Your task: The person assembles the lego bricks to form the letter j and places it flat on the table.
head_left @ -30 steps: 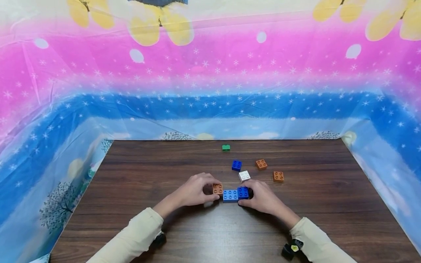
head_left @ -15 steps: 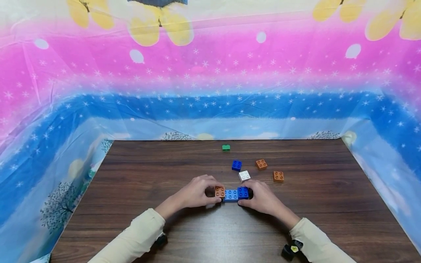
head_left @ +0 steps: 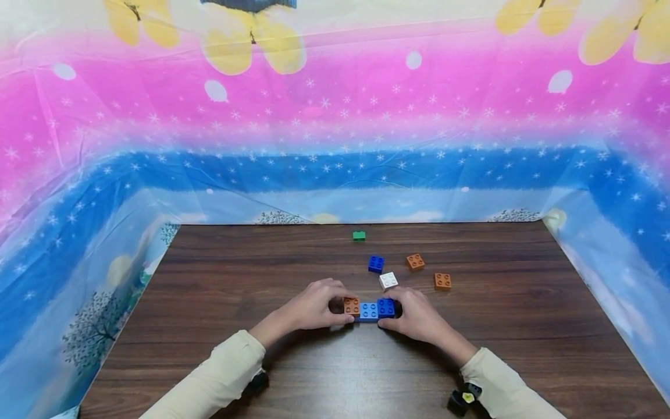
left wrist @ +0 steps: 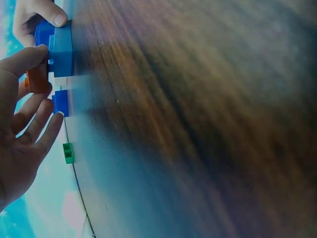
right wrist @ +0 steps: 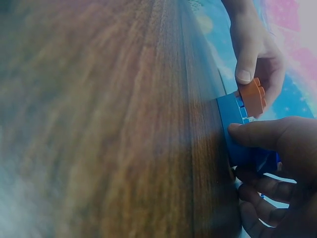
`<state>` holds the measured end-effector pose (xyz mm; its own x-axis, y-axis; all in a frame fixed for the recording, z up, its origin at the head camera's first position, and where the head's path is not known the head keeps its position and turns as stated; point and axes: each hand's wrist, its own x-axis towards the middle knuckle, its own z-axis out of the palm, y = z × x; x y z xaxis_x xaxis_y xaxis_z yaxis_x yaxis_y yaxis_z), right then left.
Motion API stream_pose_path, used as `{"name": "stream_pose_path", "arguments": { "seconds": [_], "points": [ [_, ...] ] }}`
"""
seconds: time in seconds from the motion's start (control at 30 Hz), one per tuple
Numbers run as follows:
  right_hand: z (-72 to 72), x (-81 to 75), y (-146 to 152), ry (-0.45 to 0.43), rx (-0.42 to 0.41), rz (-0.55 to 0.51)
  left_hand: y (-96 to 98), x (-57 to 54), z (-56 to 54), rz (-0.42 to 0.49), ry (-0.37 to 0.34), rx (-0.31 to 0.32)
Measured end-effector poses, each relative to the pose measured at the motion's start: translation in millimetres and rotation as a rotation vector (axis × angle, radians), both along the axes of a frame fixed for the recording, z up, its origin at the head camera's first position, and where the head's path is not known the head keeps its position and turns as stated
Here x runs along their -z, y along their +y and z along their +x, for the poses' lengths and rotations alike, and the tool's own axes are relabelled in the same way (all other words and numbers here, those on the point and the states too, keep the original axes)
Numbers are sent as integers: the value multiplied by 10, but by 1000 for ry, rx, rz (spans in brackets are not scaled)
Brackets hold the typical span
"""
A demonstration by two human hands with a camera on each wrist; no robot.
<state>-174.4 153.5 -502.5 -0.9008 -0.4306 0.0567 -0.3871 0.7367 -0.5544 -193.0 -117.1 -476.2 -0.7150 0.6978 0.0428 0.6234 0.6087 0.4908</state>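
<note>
My left hand (head_left: 320,306) pinches an orange building brick (head_left: 352,306) between thumb and fingers, over the left end of a long light blue brick (head_left: 369,312). Seen from the right wrist, the orange brick (right wrist: 252,97) leans slightly on the studs, not pressed flat. A dark blue brick (head_left: 385,307) sits on the right end of the light blue one. My right hand (head_left: 417,314) grips that end, its thumb against the light blue brick's side (right wrist: 230,113). Some studs show between the two upper bricks.
Beyond the hands lie a white brick (head_left: 388,281), another dark blue brick (head_left: 376,263) and two orange bricks (head_left: 416,262). A green brick (head_left: 358,236) lies near the back edge of the wooden table (head_left: 235,250). A patterned cloth (head_left: 335,169) surrounds the table.
My left hand has moved right with the orange brick, from beside the light blue brick to over its left end. The right hand has kept its grip and place.
</note>
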Motion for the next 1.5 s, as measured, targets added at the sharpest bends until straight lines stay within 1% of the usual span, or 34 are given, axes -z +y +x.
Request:
{"name": "stream_pose_path", "arguments": {
  "seconds": [0.27, 0.5, 0.87, 1.0, 1.17, 1.3, 1.5],
  "points": [
    [-8, 7, -2, 0, 4, 4, 12, 3, -22, -7, 4, 14],
    [-3, 6, -11, -9, 12, 10, 38, 12, -17, -2, 32, 23],
    [13, -9, -37, -16, 38, 11, 72, 23, -1, 31, 14, -5],
    [14, -16, -37, -12, 33, 10, 89, 35, -3, 37, 8, -8],
    [-1, -20, -29, -2, 23, 14, 117, 15, -2, 34, 9, -1],
    [-3, -2, -36, 0, 18, 12, 110, 19, -1, 31, -2, -9],
    [2, -8, -45, -2, 18, 6, 91, 36, -14, -13, -5, -13]
  ]
}}
